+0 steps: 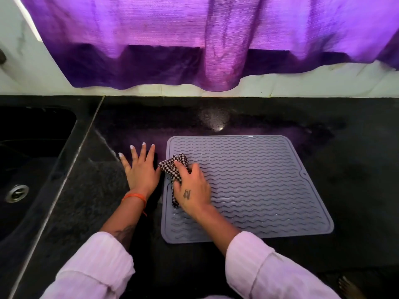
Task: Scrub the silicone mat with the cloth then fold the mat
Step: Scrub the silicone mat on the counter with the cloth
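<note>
1. One purple curtain (172,39) hangs across the far wall; its top and right end are cut off by the frame, and its lower hem falls just short of the counter.
2. One black stone countertop (356,169) fills the scene, with a blurred purple sheen at its far side.
3. One dark sink (32,158) sits at the left, cut off by the frame edge; a single metal drain (16,193) shows, the basin otherwise hard to make out.
4. One grey silicone mat (259,180) lies flat on the counter, right of centre, its wavy ridges facing up; its near left part is partly hidden by the right forearm.
5. Two pale pink sleeves (97,266) enter from the near edge.
6. The left hand (141,169) rests flat on the counter, fingers spread and relaxed, just left of the mat and holding nothing; an orange thread band (135,197) circles the wrist.
7. The right hand (192,188) clutches one checked cloth (174,162), bunched, against the mat's left part; most of the cloth is hidden under the palm.
</note>
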